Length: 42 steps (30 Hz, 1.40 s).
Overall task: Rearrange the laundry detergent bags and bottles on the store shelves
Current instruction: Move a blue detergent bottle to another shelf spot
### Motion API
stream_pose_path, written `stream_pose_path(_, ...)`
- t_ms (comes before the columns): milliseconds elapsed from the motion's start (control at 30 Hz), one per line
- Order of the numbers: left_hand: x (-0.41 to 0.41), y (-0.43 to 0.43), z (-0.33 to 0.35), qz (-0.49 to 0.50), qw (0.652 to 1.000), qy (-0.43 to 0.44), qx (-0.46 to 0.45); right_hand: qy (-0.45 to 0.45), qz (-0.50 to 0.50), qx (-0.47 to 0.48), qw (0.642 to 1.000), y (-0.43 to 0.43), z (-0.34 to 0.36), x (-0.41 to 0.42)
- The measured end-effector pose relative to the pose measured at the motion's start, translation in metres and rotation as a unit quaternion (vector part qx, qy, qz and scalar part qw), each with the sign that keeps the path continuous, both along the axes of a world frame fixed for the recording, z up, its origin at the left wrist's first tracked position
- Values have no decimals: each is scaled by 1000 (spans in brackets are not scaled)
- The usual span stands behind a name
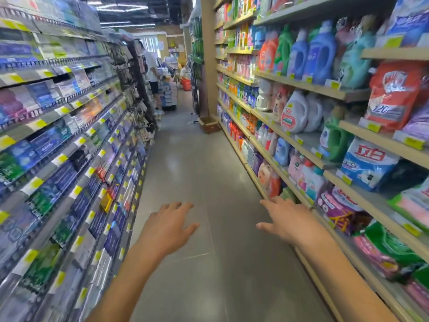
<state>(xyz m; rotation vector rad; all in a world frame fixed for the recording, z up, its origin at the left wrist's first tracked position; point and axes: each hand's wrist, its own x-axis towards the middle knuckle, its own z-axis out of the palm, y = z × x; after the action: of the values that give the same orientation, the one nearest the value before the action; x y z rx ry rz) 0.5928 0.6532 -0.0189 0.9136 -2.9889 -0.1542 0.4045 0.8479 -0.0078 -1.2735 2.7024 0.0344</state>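
Place: shop aisle — stocked shelves (308,88) both sides | yellow price tags (335,84) | detergent bottles (320,54) — tiled floor (197,170)

Cardboard box (209,124) on grey floor (199,173)

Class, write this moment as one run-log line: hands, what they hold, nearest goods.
left hand: open, empty | right hand: open, empty | both over aisle floor | detergent bags on right-side shelves, untouched

Open aisle floor (209,163) between packed shelves; cardboard box (209,123) by the right shelving (308,156).
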Motion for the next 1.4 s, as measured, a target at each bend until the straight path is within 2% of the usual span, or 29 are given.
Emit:
stream_pose_path(167,-79,-56,3,14,997,61,-34,55,-10,-53,997,-53,5,-82)
stream_pose_path(400,-167,-108,8,20,985,152,-74,116,-15,-89,989,-112,3,-153)
stream_pose_path(733,-298,-213,2,-9,985,155,-73,130,-27,-115,984,-209,-4,-260)
stream_pose_path(967,-398,-309,-2,-41,983,177,-25,110,-43,-96,988,-298,-9,-341)
stream_pose_path(1400,-589,-418,-14,-104,987,126,4,66,-129,-104,984,-385,-30,-520)
